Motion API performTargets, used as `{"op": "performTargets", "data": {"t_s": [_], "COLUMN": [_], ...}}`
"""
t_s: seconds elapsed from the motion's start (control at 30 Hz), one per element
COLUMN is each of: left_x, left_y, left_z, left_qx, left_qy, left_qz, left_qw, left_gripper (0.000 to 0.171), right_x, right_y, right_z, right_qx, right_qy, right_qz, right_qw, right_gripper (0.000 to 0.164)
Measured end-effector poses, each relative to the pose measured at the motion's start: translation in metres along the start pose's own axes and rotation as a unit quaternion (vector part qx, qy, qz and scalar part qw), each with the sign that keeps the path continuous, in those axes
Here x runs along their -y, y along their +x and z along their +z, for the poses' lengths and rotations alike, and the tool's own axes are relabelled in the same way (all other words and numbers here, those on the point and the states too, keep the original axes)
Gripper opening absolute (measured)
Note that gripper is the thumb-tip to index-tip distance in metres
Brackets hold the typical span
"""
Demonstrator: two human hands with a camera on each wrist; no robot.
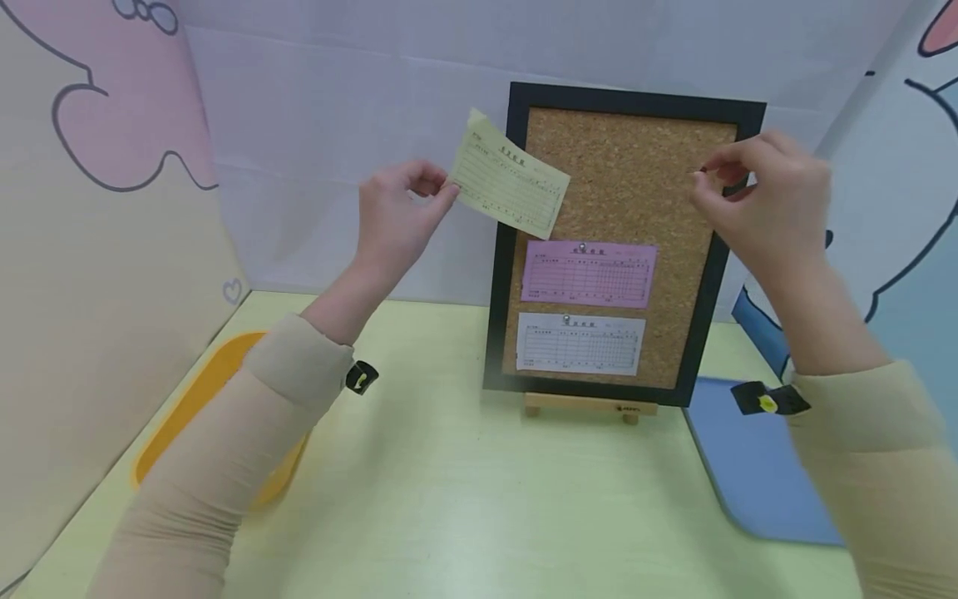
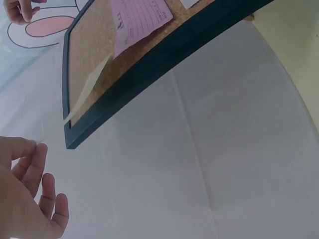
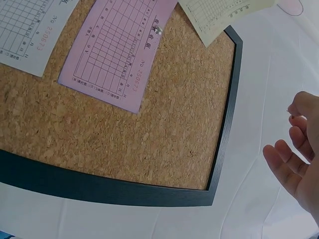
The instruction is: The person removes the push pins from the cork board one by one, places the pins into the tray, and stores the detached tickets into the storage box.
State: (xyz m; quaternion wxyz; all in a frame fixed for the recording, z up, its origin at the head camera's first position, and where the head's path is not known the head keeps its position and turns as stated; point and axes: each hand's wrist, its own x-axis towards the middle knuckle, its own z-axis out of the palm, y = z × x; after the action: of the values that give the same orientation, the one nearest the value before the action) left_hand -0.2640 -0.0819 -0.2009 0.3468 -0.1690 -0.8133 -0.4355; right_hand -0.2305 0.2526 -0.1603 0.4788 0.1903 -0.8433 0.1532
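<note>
My left hand point(image 1: 404, 212) pinches a pale yellow printed receipt slip point(image 1: 512, 179) by its left edge. The tilted slip is in front of the upper left of a black-framed cork board point(image 1: 621, 183); in the left wrist view the slip point(image 2: 89, 87) appears nearly edge-on. At the board's upper right, my right hand point(image 1: 767, 195) has thumb and index finger together on a tiny pin, mostly hidden by the fingertips. A pink slip point(image 1: 589, 279) and, below it, a white slip point(image 1: 580, 345) are fixed to the cork, each by a clear-headed push pin near its top.
The board leans on a small wooden easel point(image 1: 591, 405) on a pale green table point(image 1: 449, 499). A yellow tray point(image 1: 187, 399) lies left, partly behind my left sleeve. At right is a blue tray point(image 1: 756, 466). White sheeting point(image 1: 337, 100) hangs behind; cartoon-printed panels flank both sides.
</note>
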Motion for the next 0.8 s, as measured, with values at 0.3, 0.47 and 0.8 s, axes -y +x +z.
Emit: {"op": "performTargets", "data": {"t_s": [0.3,0.47,0.8], "left_x": [-0.002,-0.002,-0.008], "left_y": [-0.004,-0.006,-0.012], "left_z": [-0.021,-0.035,-0.061], "left_qx": [-0.016,-0.049,-0.061], "left_qy": [0.087,0.11,0.114], "left_qz": [0.048,0.08,0.103], "left_qw": [0.9949,0.9895,0.9863], "left_gripper": [0.01,0.007,0.012], "right_x": [-0.007,-0.011,-0.021], "right_y": [-0.011,-0.019,-0.04], "right_z": [-0.014,-0.023,-0.043], "right_qx": [0.009,0.016,0.032], "right_qy": [-0.018,-0.029,-0.056], "right_qz": [0.02,0.024,0.032], "right_qw": [1.0,0.999,0.997], "right_gripper": [0.029,0.028,0.028]}}
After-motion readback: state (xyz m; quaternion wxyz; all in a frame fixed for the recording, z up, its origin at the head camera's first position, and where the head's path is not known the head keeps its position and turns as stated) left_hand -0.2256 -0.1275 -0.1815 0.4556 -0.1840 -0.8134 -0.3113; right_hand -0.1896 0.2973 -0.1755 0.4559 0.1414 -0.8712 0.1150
